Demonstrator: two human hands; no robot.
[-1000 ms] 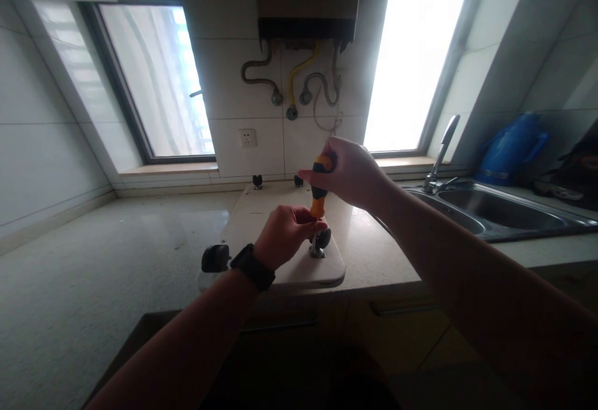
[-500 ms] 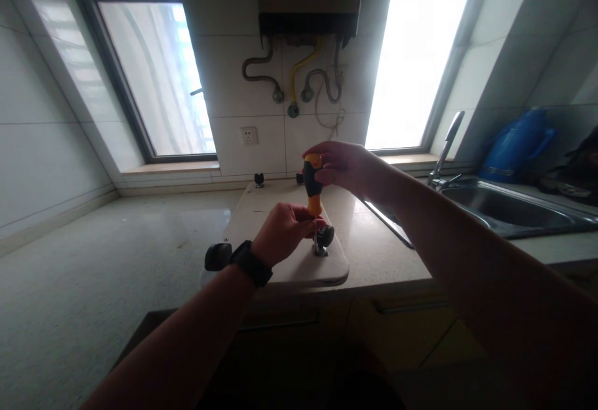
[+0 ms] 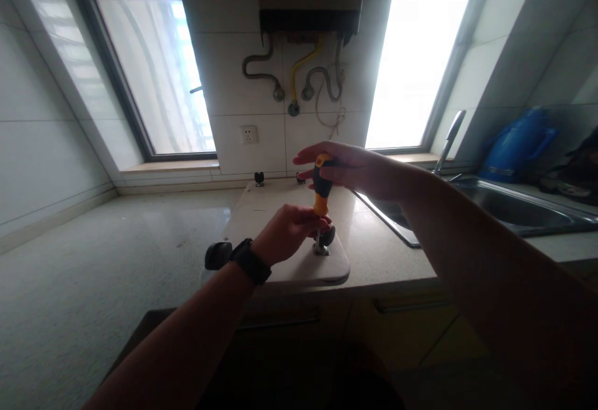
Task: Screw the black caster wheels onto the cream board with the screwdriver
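Note:
A screwdriver [image 3: 321,179] with an orange and black handle stands nearly upright, its top leaning slightly right. My right hand [image 3: 352,164] holds the handle, with some fingers stretched out past it. Lower down, my left hand [image 3: 288,230] pinches the shaft just under the handle. The shaft reaches down to the metal plate of a black caster wheel [image 3: 329,235] at the near right corner of a pale board [image 3: 256,214]. Whether the tip sits in a screw is too small to tell. Another caster [image 3: 218,255] is at the near left corner.
Two more casters, a left one [image 3: 258,178] and a right one [image 3: 300,177], stand at the board's far edge. Under the board is a pale countertop [image 3: 154,235]. To the right are a metal sink [image 3: 504,207], a faucet [image 3: 449,139] and a blue jug [image 3: 516,145].
My right hand has turned around the handle, its fingers now reaching further left and straighter. The screwdriver's top has tipped a little to the right. My left hand stays at the shaft.

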